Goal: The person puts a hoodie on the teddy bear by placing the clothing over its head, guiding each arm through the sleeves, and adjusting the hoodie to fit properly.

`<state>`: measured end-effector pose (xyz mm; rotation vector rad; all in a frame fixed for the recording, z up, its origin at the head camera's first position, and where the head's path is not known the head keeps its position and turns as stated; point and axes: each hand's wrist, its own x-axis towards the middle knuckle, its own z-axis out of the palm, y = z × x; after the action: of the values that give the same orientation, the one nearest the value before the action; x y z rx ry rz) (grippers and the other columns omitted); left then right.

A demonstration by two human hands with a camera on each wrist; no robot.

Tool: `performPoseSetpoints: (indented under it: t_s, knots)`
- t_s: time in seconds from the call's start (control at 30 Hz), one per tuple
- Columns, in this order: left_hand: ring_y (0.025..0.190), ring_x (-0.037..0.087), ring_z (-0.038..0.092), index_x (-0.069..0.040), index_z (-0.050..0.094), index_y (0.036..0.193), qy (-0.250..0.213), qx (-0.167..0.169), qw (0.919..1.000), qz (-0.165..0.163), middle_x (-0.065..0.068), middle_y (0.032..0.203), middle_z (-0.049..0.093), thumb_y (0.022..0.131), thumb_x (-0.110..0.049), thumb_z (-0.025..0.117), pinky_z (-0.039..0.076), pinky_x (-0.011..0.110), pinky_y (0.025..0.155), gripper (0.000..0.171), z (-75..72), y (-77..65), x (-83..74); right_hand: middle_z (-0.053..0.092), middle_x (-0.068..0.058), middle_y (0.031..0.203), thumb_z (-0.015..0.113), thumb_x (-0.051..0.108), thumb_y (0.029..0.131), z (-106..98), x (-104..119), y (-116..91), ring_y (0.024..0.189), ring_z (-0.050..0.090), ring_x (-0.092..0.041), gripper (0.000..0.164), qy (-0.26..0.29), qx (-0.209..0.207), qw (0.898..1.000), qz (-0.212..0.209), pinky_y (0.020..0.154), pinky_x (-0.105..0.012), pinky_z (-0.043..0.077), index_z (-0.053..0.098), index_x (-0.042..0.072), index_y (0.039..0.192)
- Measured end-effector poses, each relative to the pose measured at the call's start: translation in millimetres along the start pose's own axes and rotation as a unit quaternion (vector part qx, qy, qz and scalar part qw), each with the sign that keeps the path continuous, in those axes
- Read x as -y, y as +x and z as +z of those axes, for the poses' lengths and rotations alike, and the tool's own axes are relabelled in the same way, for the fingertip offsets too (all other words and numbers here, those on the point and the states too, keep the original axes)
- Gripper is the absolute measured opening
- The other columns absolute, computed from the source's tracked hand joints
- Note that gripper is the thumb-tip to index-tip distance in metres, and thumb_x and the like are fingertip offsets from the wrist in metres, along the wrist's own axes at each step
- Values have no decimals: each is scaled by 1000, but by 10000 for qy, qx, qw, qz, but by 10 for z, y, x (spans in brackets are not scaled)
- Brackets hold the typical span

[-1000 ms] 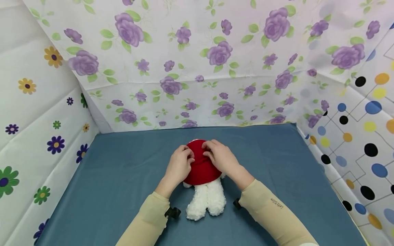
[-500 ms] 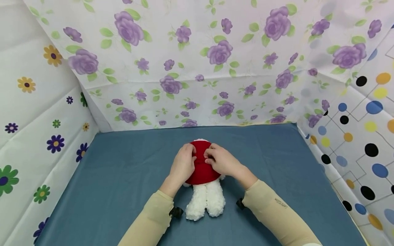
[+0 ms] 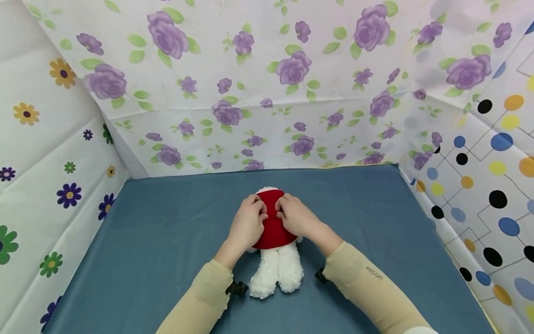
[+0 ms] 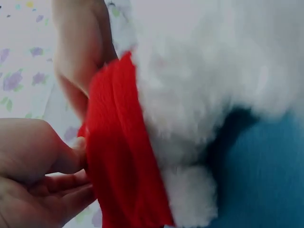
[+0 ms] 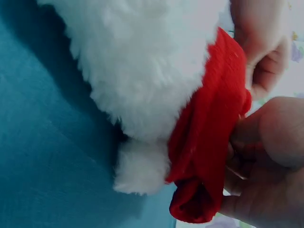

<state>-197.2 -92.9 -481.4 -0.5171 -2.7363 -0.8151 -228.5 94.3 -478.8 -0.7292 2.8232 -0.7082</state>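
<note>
Head view: L hand [image 3: 247,222] + R hand [image 3: 297,215] side by side, w/ red cloth [image 3: 273,232] btwn & under them. Fingers of both curled, pinching the cloth near its far end; narrow gap btwn the two sets of fingertips, red showing thru. L on cloth's left side, R on its right.

White fluffy toy [image 3: 277,271] lies under the cloth, btwn the forearms. Its 2 legs stick out on the near side of the hands, pointing twd the person; bit of white fluff just past the fingertips, far side. Small white bits also poke out at the hem, by each wrist.

L wrist view: thumb + fingers at cloth edge, fluff on the other side of the cloth. R wrist view: same for R, w/ a rolled red fold just beside the fingers.

Blue tablecloth [image 3: 175,260] under toy, both sides of hands. Beige sleeves [image 3: 200,292] on both forearms. Flowered curtain [image 3: 258,93] beyond hands.
</note>
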Motion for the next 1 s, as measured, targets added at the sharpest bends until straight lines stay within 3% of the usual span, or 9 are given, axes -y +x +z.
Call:
performPoseSetpoints:
  t_s: [0.1,0.23,0.33,0.5,0.63,0.8,1.0]
  knots:
    - [102,30,58,-8,64,87,77,27,9999,60,13,115,61,96,-4,79,59,41,82,18,-14,-21,-30,58,-8,112,63,13,108,-29,-3,14,100,56,-25,7,307,44,9994,130,88,-40,53,60,7,111]
    - [103,29,58,-7,65,87,227,-44,9997,-29,13,116,61,96,-4,80,60,40,83,17,-19,-22,-17,66,-7,116,63,16,110,-89,-65,36,101,66,-22,25,826,-183,9964,109,87,-40,59,60,9,133]
    - [104,29,58,-7,66,88,279,-5,9996,-29,13,117,61,96,-4,79,60,40,83,15,-8,-22,7,69,-7,114,68,17,107,-66,-98,60,97,69,-21,34,538,-561,9970,3,84,-39,61,60,11,140]
    - [105,30,58,-7,67,89,183,73,9998,-50,14,119,61,96,-5,79,61,41,84,14,6,-28,18,69,-8,111,75,16,102,20,-35,70,95,71,-24,22,-213,-1253,9919,25,83,-39,62,72,12,124]
    - [107,30,58,-7,67,89,185,-40,9997,-147,14,120,61,95,-5,80,62,42,82,15,46,-49,17,66,-5,103,76,16,102,69,-34,78,89,70,-22,11,-261,-1526,9879,-17,81,-38,63,76,12,112]
    - [108,30,59,-8,65,88,359,-176,9987,-329,14,121,61,95,-7,80,63,42,74,17,136,-79,29,65,-4,103,76,16,101,117,-85,45,89,68,-20,7,73,-1448,9892,-188,81,-36,61,75,13,107]
    - [109,30,58,-7,65,90,322,-209,9982,-451,14,122,61,94,-5,82,63,43,76,17,128,-35,58,59,-1,102,73,12,103,89,-80,-5,86,59,-17,6,685,-783,9937,-416,77,-34,55,69,14,101]
